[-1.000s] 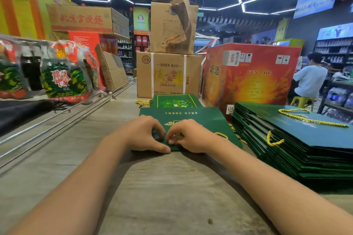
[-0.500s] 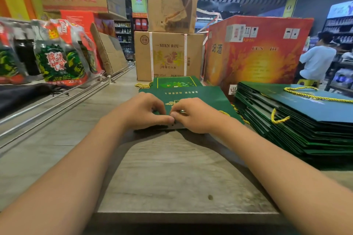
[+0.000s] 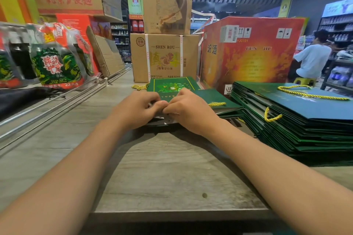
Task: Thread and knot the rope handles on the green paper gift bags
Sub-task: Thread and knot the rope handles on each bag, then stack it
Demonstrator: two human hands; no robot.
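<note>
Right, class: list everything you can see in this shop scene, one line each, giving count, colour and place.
Worked gift bag: one, green, flat under both hands.
Bag stack: many, green, right on the counter.
Rope handles: several, yellow, on the stack and bags.
Cardboard boxes: two, brown, stacked behind the bags.
Printed carton: one, red-orange, right of the boxes.
Packaged goods: several, red and green, left.
Seated person: one, far right.
Counter: one, grey wood.
Left hand, right hand: fingers curled at the bag's near edge.

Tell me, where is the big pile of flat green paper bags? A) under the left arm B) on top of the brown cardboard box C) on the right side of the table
C: the tall stack of flat green paper gift bags sits on the wooden table beside the right hand, with a yellow twisted rope handle lying on top.
</note>
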